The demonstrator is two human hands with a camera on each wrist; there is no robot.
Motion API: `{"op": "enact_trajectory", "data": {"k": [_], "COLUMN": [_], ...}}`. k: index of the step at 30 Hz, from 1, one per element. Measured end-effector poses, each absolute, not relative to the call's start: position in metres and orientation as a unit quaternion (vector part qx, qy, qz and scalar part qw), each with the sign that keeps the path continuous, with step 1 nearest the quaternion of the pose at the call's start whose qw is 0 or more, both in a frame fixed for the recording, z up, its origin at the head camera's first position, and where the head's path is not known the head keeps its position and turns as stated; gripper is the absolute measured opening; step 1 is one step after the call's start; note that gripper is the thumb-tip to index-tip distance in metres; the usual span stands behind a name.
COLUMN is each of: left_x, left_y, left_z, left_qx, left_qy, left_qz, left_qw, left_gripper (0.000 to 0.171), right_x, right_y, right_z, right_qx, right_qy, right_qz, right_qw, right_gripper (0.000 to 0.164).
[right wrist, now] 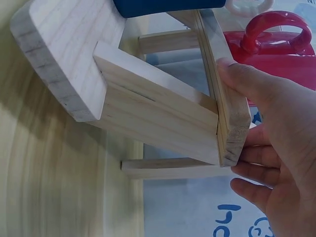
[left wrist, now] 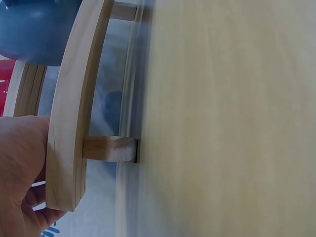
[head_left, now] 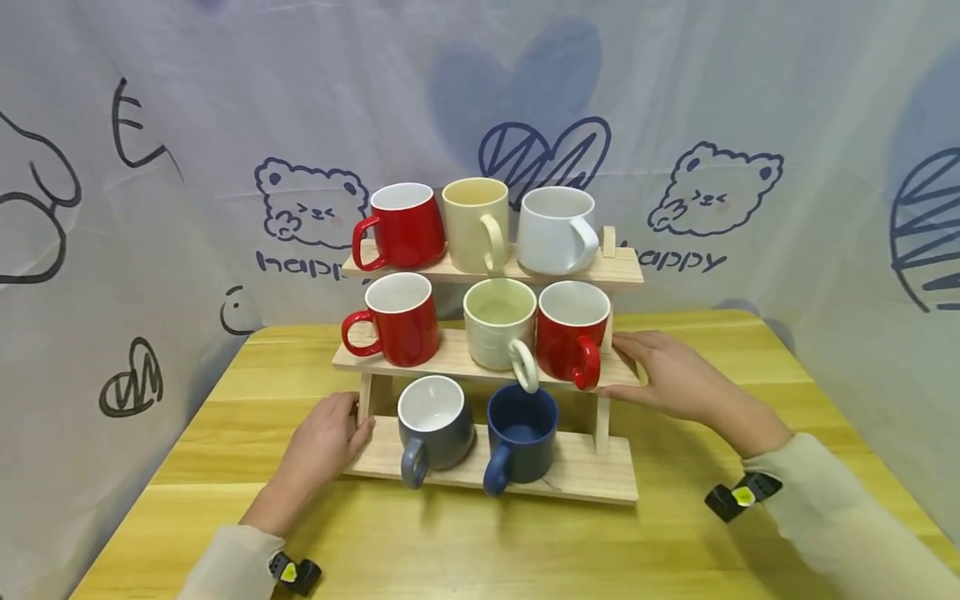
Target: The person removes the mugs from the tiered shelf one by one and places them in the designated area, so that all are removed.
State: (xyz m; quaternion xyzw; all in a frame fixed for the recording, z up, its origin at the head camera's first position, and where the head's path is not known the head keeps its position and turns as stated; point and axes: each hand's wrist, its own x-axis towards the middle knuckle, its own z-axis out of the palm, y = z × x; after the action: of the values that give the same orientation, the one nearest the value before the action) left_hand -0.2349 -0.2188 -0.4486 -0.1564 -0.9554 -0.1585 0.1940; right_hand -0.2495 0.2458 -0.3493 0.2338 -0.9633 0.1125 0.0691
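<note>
A three-tier wooden shelf rack [head_left: 592, 467] stands on the table between my hands. My left hand [head_left: 324, 437] grips the left end of its lowest board, with fingers curled behind that end in the left wrist view. At the middle board's right end, my right hand [head_left: 671, 379] holds on. Its thumb [right wrist: 237, 76] presses the board's front edge while the other fingers reach behind. The lowest board bears a grey-blue mug [head_left: 438, 437] and a dark blue mug [head_left: 528, 450]. Nearest the right hand sits a red mug [head_left: 558, 342] on the middle board.
A pale green mug [head_left: 487, 337] and another red mug [head_left: 408, 329] share the middle board. Along the top stand a red mug [head_left: 416, 229], a cream mug [head_left: 465, 233] and a white mug [head_left: 547, 242]. Printed cloth [head_left: 450, 75] hangs behind the wooden table [head_left: 450, 550].
</note>
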Motion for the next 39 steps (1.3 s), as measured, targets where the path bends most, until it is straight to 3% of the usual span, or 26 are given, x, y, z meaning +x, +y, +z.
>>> {"op": "enact_trajectory", "data": {"k": [39], "left_x": [-0.236], "left_y": [-0.235], "left_z": [-0.449], "left_qx": [-0.118], "left_qy": [-0.962], "left_qz": [-0.16], "left_qw": [0.187], "left_gripper": [0.041], "right_x": [-0.292], "right_y": [0.231], "right_z": [-0.349], "right_qx": [0.281], "right_qy": [-0.95], "right_qz": [0.126], "right_qw": [0.055], "right_gripper": [0.08]}}
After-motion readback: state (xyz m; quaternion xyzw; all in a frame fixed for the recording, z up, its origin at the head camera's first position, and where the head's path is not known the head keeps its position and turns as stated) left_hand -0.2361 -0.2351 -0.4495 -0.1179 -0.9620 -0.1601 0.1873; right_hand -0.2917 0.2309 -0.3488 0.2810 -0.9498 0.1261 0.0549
